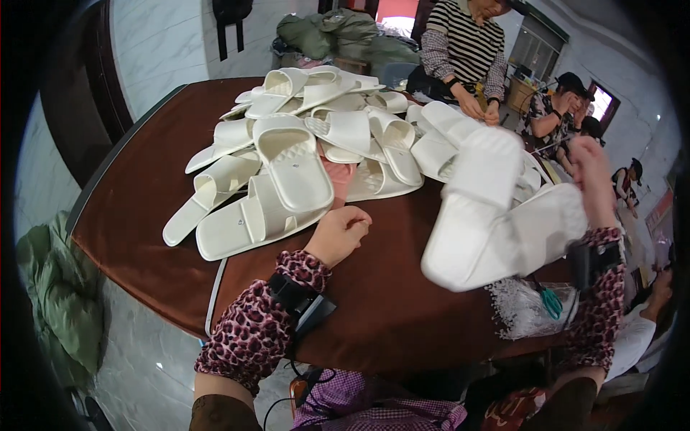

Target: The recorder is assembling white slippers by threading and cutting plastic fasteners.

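Observation:
My left hand (pixel 339 235) is over the brown tabletop, fingers curled together, just below a white slide slipper (pixel 248 219) at the front of a heap. Whether anything small is between its fingers is hidden. My right hand (pixel 594 176) is raised at the right, closed and a little blurred; what it holds, if anything, I cannot make out. Beside it, two white slippers (pixel 471 215) show their soles, smeared by motion and set at an angle to each other. Another white slipper (pixel 295 161) leans on the heap, with a pink piece (pixel 338 179) behind it.
The brown-covered table (pixel 144 208) bears several more white slippers (pixel 345 129). A clear bag of thin white plastic strands (pixel 517 309) lies at the right edge with a teal-handled tool (pixel 552 303). A person in a striped top (pixel 467 50) works across the table. Green sacks (pixel 54 294) stand left.

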The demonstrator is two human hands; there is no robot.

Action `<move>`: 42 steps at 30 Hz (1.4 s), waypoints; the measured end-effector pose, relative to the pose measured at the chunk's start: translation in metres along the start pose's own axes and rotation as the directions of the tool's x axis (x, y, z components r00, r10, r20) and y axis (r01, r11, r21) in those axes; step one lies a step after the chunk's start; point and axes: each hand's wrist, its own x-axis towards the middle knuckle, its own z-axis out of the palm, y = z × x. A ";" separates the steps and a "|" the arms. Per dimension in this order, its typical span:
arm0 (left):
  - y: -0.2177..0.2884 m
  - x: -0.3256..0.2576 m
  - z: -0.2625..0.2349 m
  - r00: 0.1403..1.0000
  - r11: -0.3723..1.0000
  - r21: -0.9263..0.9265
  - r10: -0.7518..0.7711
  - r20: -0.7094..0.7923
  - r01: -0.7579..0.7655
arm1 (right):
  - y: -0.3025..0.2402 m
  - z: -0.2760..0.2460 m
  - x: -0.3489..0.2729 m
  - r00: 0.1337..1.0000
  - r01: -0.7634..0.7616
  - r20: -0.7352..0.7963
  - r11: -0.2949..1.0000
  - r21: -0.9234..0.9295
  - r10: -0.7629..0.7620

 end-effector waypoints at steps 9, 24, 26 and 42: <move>0.010 0.002 0.010 0.999 0.999 -0.032 0.007 0.054 -0.006 | 0.131 -0.184 0.089 0.945 -0.189 -0.310 0.950 -0.250 0.106; 0.013 0.004 0.004 0.998 0.987 -0.150 -0.064 0.005 0.064 | 0.052 0.244 0.009 0.856 0.360 0.465 0.907 -0.219 -0.228; 0.012 0.005 0.004 0.998 0.987 -0.148 -0.055 0.012 0.056 | 0.048 0.273 0.002 0.862 0.346 0.453 0.918 -0.194 -0.229; 0.014 0.003 0.005 0.998 0.979 -0.196 -0.055 0.018 0.057 | 0.045 0.303 -0.020 0.741 0.654 0.453 0.682 -0.326 -0.495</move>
